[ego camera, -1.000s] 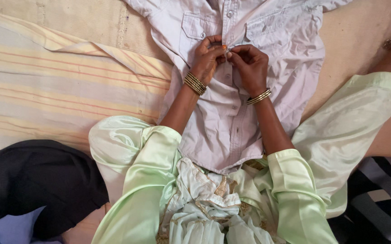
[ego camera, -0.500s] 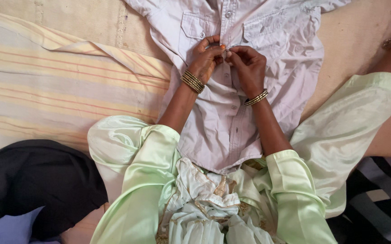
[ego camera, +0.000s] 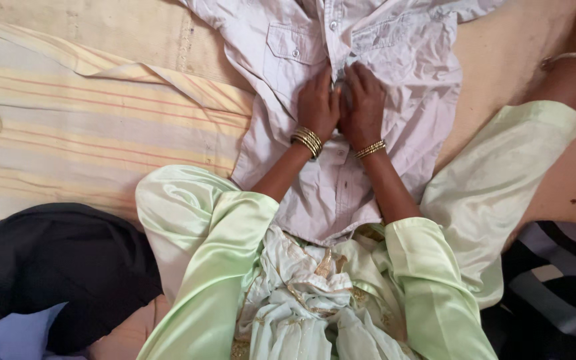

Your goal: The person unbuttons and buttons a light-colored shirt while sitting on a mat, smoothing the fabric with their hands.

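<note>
left hand (ego camera: 319, 103): let go its pinch, pressed flat on shirt (ego camera: 394, 73) | right hand (ego camera: 362, 103): likewise flattened beside it; both slid lower down placket

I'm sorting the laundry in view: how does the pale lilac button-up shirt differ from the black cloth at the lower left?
The pale lilac button-up shirt lies spread flat in front of the person, while the black cloth sits bunched in a heap. The shirt shows buttons and chest pockets; the black cloth shows no such details. The left hand and right hand rest flat on the shirt; nothing touches the black cloth. Both lie on bedding.
</note>
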